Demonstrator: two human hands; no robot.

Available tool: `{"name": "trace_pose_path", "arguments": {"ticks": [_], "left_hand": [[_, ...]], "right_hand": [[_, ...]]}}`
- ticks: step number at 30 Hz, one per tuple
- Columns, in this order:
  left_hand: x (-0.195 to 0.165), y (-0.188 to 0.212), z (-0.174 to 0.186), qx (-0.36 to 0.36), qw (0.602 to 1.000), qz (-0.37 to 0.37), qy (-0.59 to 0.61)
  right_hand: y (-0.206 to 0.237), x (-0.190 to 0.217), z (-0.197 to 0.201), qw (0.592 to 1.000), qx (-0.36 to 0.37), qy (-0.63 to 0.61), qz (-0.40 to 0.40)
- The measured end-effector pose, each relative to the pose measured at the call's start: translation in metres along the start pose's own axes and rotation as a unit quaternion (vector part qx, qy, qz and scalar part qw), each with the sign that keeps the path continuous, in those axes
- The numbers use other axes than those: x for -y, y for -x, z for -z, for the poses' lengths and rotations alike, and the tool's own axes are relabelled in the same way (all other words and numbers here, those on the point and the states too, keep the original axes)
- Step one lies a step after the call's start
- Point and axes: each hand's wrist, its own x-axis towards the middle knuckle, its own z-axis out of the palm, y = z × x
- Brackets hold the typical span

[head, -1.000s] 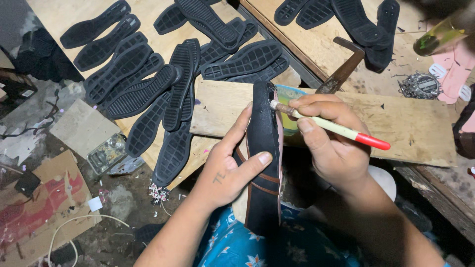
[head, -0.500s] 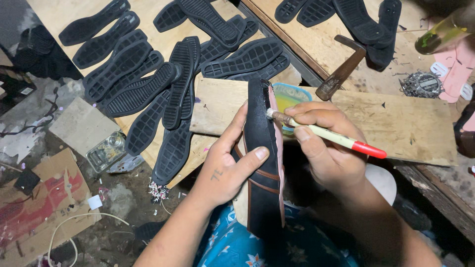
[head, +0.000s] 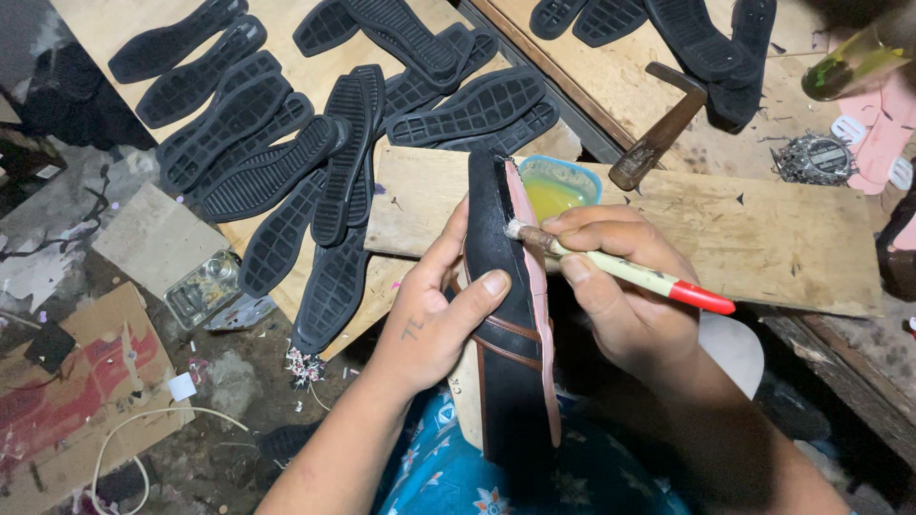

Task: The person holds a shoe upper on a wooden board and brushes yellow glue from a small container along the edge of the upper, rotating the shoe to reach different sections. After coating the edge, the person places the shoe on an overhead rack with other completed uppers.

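Note:
My left hand [head: 434,310] grips a black shoe upper [head: 506,324] with a pink insole edge, held upright on its side over my lap. My right hand [head: 620,286] holds a brush [head: 630,272] with a pale handle and red end; its bristle tip touches the pink edge near the shoe's toe. A small blue tub of yellowish glue [head: 558,186] sits just behind the shoe on a wooden board [head: 763,238].
Several black rubber soles [head: 286,153] lie spread over plywood to the left and behind. A hammer [head: 663,129] rests on the far bench, with more soles [head: 706,38] and pink pieces [head: 883,133] to the right. Cardboard [head: 76,401] and a clear jar [head: 202,286] lie on the floor at left.
The brush tip has slid along the pink edge toward the shoe's toe. The glue tub is now uncovered behind the shoe. My left hand keeps its grip.

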Motion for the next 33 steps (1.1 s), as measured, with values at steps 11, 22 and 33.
{"name": "trace_pose_path", "arguments": {"ticks": [11,22,33], "left_hand": [[0.007,-0.001,0.001,0.0,0.994,0.036,0.099],[0.008,0.001,0.002,0.009,0.99,0.059,0.127],[0.004,0.003,-0.002,0.021,0.991,0.069,0.114]], "right_hand": [[0.007,-0.004,-0.003,0.999,0.004,-0.033,-0.017],[0.009,-0.004,0.001,1.0,-0.025,-0.016,-0.004],[-0.003,0.0,-0.003,0.999,-0.008,0.038,0.02]]}}
